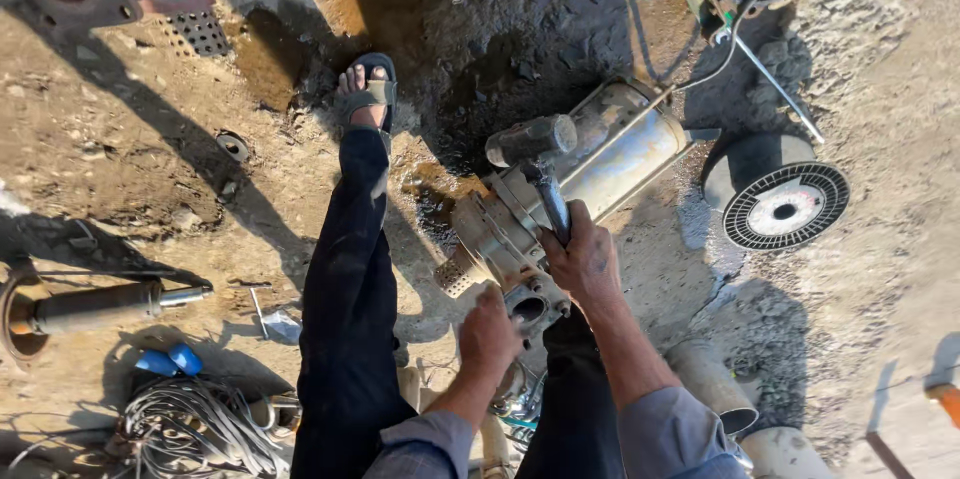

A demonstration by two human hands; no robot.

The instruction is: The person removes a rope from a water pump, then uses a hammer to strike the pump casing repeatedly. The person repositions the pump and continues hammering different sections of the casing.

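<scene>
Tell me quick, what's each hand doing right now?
Left hand: closed on the pump housing.
Right hand: closed around the hammer handle.

Right hand (pixel 585 261) gripping a hammer (pixel 535 154) over a pump motor (pixel 590 164); left hand (pixel 488 331) on its end

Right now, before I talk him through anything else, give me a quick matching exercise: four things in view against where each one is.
Things:
1. hammer
2. black spool
3. wire coil
4. sandalled foot

Places:
A. bottom left, on the ground
B. top of frame, left of the pump
C. in the right hand
D. right of the pump

Pairs: 1-C, 2-D, 3-A, 4-B
</scene>
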